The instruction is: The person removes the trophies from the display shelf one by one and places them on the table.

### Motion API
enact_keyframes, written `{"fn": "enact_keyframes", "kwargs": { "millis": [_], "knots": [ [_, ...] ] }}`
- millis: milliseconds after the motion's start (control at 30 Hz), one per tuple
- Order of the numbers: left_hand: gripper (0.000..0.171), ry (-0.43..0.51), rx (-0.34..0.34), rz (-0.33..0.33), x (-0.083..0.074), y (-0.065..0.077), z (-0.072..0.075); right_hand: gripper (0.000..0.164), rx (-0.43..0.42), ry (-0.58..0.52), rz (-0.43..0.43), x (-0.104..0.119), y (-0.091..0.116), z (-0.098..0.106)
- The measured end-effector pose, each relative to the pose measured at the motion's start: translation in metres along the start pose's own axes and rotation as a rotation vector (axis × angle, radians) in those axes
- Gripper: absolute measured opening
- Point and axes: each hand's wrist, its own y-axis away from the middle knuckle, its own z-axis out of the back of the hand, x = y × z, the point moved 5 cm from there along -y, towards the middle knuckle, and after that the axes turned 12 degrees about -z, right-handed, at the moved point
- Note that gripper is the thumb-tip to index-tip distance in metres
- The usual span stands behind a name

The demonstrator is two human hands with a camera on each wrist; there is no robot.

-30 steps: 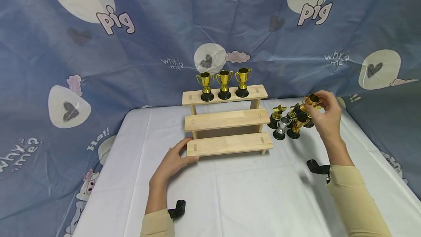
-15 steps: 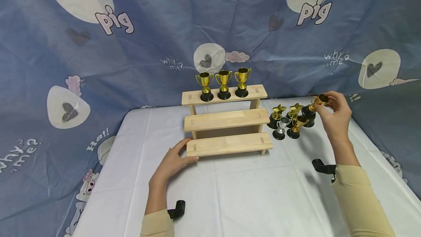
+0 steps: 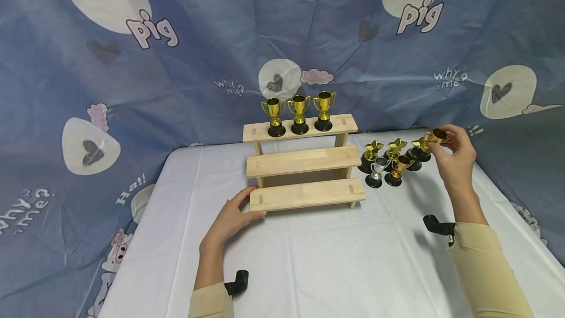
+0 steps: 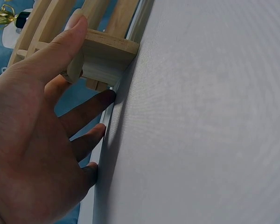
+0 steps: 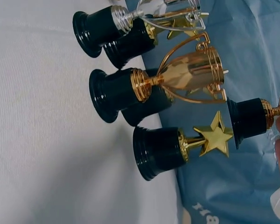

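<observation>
At the left end of the three-tier wooden stand (image 3: 304,195), my left hand (image 3: 227,220) grips the lowest board, thumb at its front edge and index finger behind. My right hand (image 3: 456,158) holds a copper-gold trophy cup (image 3: 436,136) with a black base, tilted, its base in the air above the table in the right wrist view. Below and left of it stand gold star trophies (image 5: 216,137), a silver trophy cup (image 3: 377,167) and another copper-gold trophy cup (image 5: 191,70). Three gold trophy cups (image 3: 299,107) stand upright along the stand's top board.
The stand's middle board (image 3: 304,160) and lowest board bear no trophies. A white cloth covers the table (image 3: 326,264). Behind it hangs a blue printed curtain (image 3: 198,77), close to the back of the stand.
My right hand has moved right and slightly down with the copper-gold trophy cup, uncovering the star trophies behind it. My left hand has stayed on the stand.
</observation>
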Motion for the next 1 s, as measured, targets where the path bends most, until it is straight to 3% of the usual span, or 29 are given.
{"fn": "enact_keyframes", "kwargs": {
  "millis": [233, 700, 1000],
  "knots": [
    [0.088, -0.010, 0.000, -0.010, -0.001, -0.001, 0.000, 0.044, 0.019, 0.021, -0.035, -0.009, -0.002, 0.006],
    [0.089, -0.015, 0.012, -0.007, 0.000, -0.002, 0.001, 0.044, 0.144, 0.115, -0.135, -0.029, -0.001, 0.001],
    [0.090, -0.014, 0.005, 0.000, 0.000, -0.001, 0.000, 0.043, 0.219, 0.120, -0.121, -0.039, -0.004, -0.001]
  ]
}}
